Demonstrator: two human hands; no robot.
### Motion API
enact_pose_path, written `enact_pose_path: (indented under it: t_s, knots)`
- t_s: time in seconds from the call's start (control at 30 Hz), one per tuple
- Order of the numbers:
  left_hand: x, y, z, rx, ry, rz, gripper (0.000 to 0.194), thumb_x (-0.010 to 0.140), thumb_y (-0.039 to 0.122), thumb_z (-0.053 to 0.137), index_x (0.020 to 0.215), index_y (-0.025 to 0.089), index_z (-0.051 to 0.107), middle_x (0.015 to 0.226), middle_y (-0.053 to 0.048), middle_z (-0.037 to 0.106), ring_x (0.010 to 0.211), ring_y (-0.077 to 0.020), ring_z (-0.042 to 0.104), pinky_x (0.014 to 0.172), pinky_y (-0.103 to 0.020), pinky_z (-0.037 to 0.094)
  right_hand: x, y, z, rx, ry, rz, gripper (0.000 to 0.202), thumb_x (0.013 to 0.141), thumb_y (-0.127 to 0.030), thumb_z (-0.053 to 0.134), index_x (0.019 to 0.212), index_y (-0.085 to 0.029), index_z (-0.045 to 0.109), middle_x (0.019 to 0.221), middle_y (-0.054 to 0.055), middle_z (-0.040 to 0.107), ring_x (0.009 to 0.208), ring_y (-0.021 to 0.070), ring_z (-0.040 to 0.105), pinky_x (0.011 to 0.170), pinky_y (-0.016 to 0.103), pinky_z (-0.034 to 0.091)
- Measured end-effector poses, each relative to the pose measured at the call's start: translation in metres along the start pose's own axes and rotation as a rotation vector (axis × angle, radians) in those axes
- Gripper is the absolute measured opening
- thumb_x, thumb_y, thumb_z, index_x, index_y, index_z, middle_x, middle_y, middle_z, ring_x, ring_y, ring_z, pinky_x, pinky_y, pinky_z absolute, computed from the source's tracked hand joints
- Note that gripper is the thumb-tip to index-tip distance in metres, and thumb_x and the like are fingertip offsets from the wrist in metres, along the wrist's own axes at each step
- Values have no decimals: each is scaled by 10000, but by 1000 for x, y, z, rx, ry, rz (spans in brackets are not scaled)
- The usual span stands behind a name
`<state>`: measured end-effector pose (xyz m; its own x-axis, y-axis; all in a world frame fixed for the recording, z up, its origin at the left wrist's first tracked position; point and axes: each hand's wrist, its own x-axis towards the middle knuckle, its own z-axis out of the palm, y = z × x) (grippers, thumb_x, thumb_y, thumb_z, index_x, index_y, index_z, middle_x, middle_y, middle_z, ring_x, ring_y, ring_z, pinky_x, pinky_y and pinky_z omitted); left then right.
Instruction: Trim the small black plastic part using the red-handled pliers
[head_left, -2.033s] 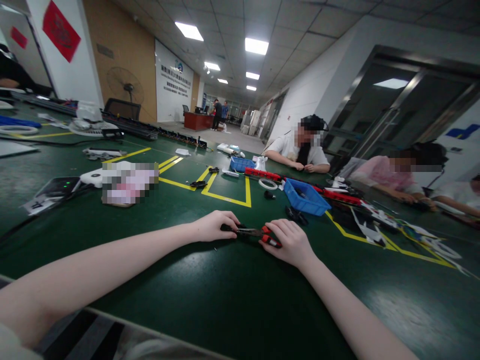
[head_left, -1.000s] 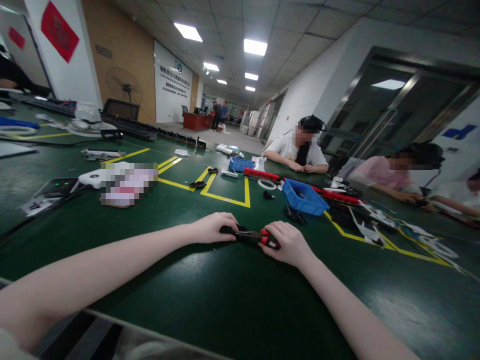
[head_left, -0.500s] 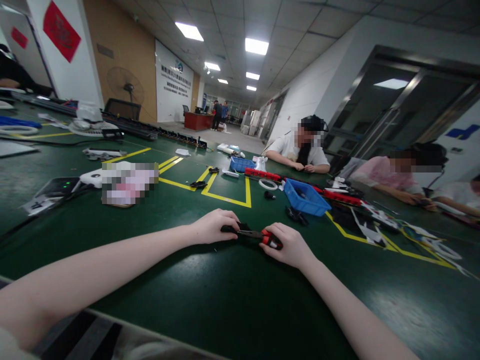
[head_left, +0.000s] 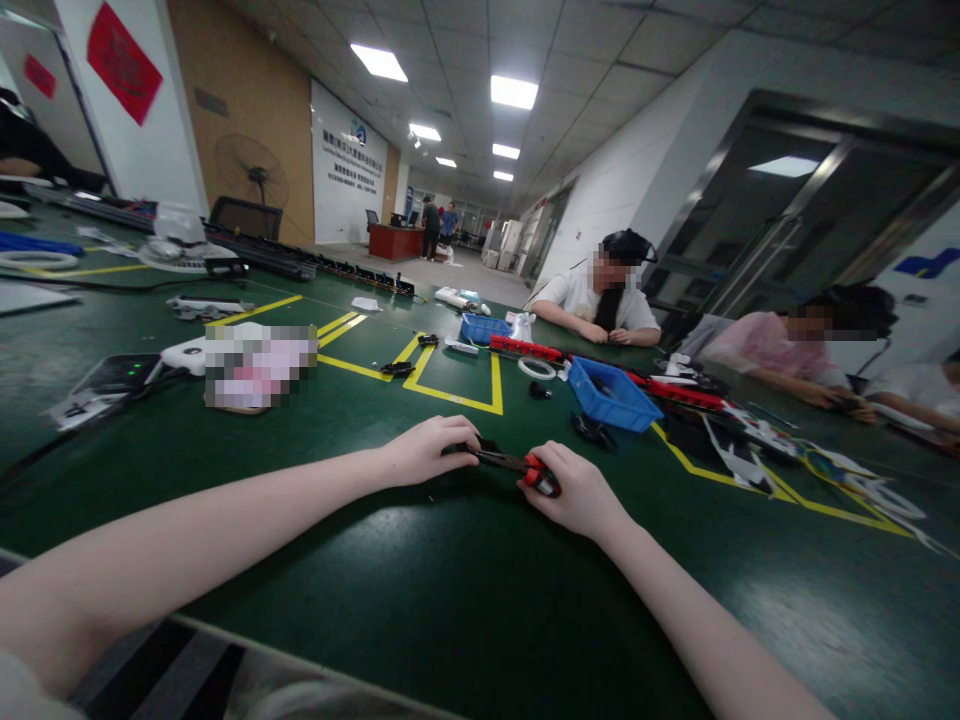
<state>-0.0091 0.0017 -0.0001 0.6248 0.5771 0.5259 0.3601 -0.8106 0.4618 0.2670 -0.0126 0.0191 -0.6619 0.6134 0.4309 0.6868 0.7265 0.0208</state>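
Note:
My right hand point(head_left: 574, 487) is closed around the red and black handles of needle-nose pliers point(head_left: 538, 474). Their dark jaws point left and meet a small black part point(head_left: 486, 445) between my two hands. My left hand point(head_left: 435, 452) pinches that black part between thumb and fingers; the fingers cover much of it, so its exact kind cannot be made out. Both hands are just above the green tabletop point(head_left: 450, 580).
Beyond my hands are a blue bin point(head_left: 611, 393) with dark parts, loose black pieces point(head_left: 592, 432) and a white tape roll point(head_left: 537, 369). A phone point(head_left: 259, 368) lies at left. Red strips point(head_left: 679, 392) cross the table's right side. Co-workers point(head_left: 600, 290) sit opposite.
The pliers and my right hand have shifted slightly left and turned a little. The black part has tilted a little in my left hand, which has barely moved.

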Motion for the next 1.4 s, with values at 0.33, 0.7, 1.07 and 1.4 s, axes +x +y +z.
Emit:
enact_pose_path:
  t_s: [0.33,0.7,1.07,1.4]
  knots:
    - [1,-5,1,-17,-45,-29,108,923,235,587,990,173,645,1090,-72,613,1014,-198,605,889,-309,470,1,0,2,-103,-6,-13,193,784,-261,621,956,-209,552,892,63,627,776,208,593,673,325,471]
    - [1,0,1,94,-99,-33,161,909,204,606,1069,189,624,1114,-63,636,1036,-210,613,945,-346,423,2,0,2,-108,-44,-7,276,847,-458,606,934,-200,568,886,76,621,773,209,588,669,334,466]
    - [0,0,4,251,-121,-6,119,945,241,561,1027,192,632,1192,-76,664,1158,-228,591,1011,-381,387,2,4,6,-67,-77,12,297,846,-471,606,963,-200,577,913,66,629,812,205,591,703,330,454]
    - [0,4,5,307,-77,12,115,912,218,602,1013,173,631,1132,-75,617,1040,-207,601,951,-350,441,3,2,3,-65,-73,30,299,840,-473,608,969,-204,589,932,68,636,822,211,592,704,336,442]
